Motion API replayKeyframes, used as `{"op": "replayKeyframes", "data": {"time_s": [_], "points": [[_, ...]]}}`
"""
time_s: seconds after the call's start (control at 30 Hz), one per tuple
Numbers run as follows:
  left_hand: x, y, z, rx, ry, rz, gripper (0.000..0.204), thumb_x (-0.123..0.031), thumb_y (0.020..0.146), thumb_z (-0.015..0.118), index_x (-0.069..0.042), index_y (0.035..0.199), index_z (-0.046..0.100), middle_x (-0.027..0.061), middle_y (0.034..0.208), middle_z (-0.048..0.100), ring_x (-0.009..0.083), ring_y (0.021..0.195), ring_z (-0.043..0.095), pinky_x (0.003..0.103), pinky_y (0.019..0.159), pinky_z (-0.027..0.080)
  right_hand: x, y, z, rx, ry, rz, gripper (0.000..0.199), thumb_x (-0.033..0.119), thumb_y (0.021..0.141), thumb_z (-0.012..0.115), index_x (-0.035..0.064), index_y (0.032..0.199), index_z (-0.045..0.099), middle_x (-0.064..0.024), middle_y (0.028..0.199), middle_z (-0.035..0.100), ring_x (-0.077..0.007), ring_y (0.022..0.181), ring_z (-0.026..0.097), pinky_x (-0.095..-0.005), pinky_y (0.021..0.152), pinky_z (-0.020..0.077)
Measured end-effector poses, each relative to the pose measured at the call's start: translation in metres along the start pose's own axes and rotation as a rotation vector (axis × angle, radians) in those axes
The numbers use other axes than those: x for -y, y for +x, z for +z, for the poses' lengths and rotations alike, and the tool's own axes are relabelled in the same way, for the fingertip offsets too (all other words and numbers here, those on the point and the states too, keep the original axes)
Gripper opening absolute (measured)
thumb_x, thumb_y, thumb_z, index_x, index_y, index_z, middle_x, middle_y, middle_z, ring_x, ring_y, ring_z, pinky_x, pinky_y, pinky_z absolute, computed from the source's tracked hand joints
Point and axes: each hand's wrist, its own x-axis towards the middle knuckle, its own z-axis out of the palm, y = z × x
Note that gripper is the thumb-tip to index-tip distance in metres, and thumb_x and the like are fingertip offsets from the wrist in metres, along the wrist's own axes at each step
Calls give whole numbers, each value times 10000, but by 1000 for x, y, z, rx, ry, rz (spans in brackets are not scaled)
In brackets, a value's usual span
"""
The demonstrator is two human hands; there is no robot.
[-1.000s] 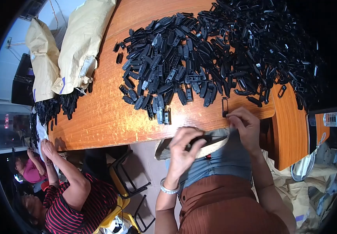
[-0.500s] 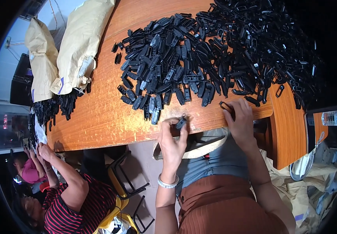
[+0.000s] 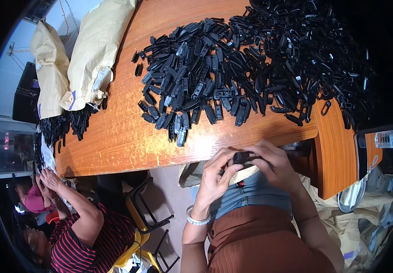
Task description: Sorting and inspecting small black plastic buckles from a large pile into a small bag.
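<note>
On the near side, blue jeans are seen, and just past them is the rim of an open bag by the near edge of the wooden table. Over the bag, a small black piece is held between two hands. By the left hand, it is pinched between the thumb and the bent fingers. By the right hand, its right end is gripped by the thumb and curled fingers. Whether one part or two is held cannot be told, as so much is hidden.

The piece could be dropped into the bag or onto the floor if it is pinched too loosely, since it looks smooth. A thin part could be bent if it is pushed while crooked. A fingertip could be nipped if it is left between hard edges.

Farther off, a big pile of black parts is spread out; loose ones could be knocked down by a careless arm. At the far left, a tall paper sack is seen.
</note>
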Motion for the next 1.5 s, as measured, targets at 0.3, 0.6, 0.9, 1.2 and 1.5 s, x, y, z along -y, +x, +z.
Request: {"op": "replayKeyframes", "data": {"time_s": [0.3, 0.6, 0.9, 1.2, 1.5], "points": [[-5, 2, 4, -106, 113, 92, 164, 13, 789, 621, 63, 945, 611, 94, 782, 531, 160, 652, 528, 255, 591, 417, -6, -7, 6, 73, -382, -200, 278, -11, 793, 504, -18, 1066, 558, -184, 954, 539, -325, 862, 546, -353, 733, 449], [-9, 4, 21, -147, -578, -324, 259, 34, 809, 619, 61, 1067, 615, 86, 955, 622, 121, 775, 594, 215, 696, 488, -4, -14, 12, -210, 121, 178, 270, 19, 798, 587, -44, 1060, 596, -80, 944, 539, -156, 840, 548, -258, 732, 444], [26, 14, 29, 23, -1071, -259, 292, -157, 884, 574, 75, 1061, 566, 127, 908, 617, 191, 773, 589, 301, 690, 500, -21, -21, -5, -232, 305, 192, 151, 64, 793, 643, -35, 901, 608, -72, 855, 555, -148, 770, 548, -267, 677, 437], [24, 85, 21, -289, 533, -35, 178, -96, 765, 703, 40, 742, 591, 109, 667, 592, 190, 519, 538, 283, 530, 430, -59, -11, -49, -527, -963, 202, 206, 57, 782, 647, 8, 959, 553, -109, 926, 518, -278, 906, 495, -382, 786, 379], [30, 68, 22, -250, 393, 4, 151, -15, 773, 674, 27, 798, 531, 68, 725, 544, 117, 551, 497, 255, 512, 414, -61, -6, -24, -482, -358, 136, 175, 14, 811, 606, 10, 953, 505, -83, 821, 533, -161, 672, 514, -281, 594, 410]]}}
